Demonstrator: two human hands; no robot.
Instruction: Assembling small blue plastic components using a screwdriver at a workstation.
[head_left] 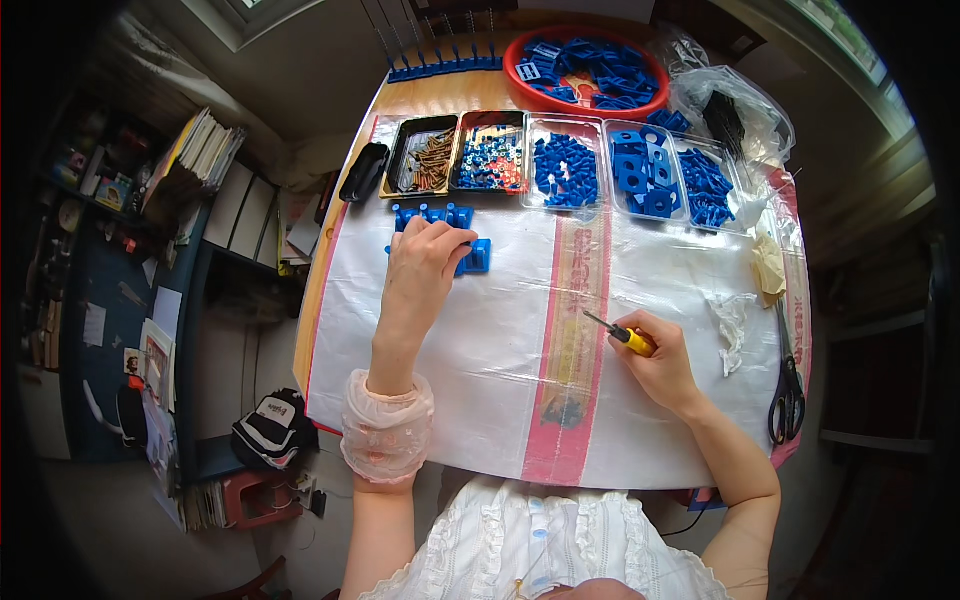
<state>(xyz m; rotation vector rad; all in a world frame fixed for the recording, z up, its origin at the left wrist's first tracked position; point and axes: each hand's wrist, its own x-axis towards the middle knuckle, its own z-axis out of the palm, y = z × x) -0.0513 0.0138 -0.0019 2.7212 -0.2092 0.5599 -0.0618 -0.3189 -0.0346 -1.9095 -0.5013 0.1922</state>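
Observation:
My left hand (420, 262) reaches over a small group of blue plastic parts (480, 256) on the sheet-covered table, fingers bent down and closed on one of them; the fingertips are partly hidden. More blue parts with round knobs (433, 215) stand just beyond those fingers. My right hand (660, 365) grips a screwdriver (636, 342) by its yellow and black handle. The metal shaft points left and away from me, above the pink stripe of the sheet (480, 400), apart from the blue parts.
Beyond my hands stand trays of brass-coloured screws (433, 160), small nuts (490, 158), blue plugs (567, 168), flat blue pieces (643, 172) and small blue parts (706, 186). A red basin (660, 98) of blue parts sits behind. Black scissors (787, 395) and crumpled paper (735, 330) lie right.

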